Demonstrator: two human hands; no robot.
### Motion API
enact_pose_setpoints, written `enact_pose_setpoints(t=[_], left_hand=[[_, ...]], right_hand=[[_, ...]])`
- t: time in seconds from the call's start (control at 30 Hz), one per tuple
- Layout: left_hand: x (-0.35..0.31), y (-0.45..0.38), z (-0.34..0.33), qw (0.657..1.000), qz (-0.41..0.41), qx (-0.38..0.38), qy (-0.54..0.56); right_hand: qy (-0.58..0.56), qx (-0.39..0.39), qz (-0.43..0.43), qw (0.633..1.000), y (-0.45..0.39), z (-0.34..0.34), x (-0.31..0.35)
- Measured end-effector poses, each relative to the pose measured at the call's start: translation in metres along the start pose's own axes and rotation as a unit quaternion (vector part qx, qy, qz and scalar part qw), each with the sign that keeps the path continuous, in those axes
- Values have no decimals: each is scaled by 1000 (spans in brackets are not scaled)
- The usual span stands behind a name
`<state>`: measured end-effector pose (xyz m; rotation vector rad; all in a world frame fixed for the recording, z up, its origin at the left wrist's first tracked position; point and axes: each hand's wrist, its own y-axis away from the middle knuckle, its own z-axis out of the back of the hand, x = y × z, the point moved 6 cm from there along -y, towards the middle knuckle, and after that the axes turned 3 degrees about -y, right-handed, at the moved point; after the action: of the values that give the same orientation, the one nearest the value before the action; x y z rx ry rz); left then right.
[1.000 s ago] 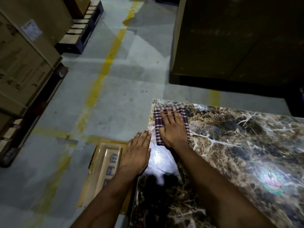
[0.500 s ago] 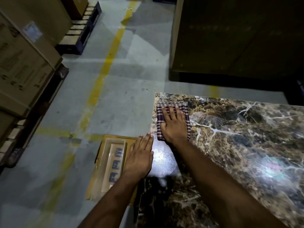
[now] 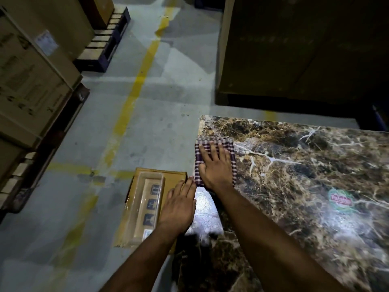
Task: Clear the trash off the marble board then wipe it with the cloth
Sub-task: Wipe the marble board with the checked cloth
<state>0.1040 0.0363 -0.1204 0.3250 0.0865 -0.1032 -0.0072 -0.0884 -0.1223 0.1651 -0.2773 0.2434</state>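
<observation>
Marble board under a checked cloth
Right hand presses flat on the cloth, fingers straight; left hand rests flat-fingered at the board's left edge

The marble board ran out of the picture at its right and near edges, and its right part was blurred. The right hand hid the middle of the checked cloth near the board's far left corner. A round sticker on the board carried lettering too smeared to read (red on white, green-rimmed). The left hand at the board's left edge covered part of a flat package on the floor.
</observation>
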Motion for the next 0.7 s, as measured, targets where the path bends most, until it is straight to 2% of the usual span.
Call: enact_pose_setpoints(t=[0.13,0.27,0.37,0.5,0.57,0.7], left_hand=[[-2,16,1,1000,-13,6,1],[2,34,-8,1000,-23,12,11],[2,44,-15,999,-22,19,18],[2,55,-22,999,-20,22,19],[4,65,-26,999,-28,25,17],[4,85,-29,998,-46,25,28]], right_hand=[[8,17,59,998,38,-7,4],[13,15,8,1000,69,-3,-22],[9,16,-31,999,70,-3,-14],[16,33,54,998,102,-17,16],[21,36,69,997,134,-22,10],[23,27,2,999,160,-18,-4]])
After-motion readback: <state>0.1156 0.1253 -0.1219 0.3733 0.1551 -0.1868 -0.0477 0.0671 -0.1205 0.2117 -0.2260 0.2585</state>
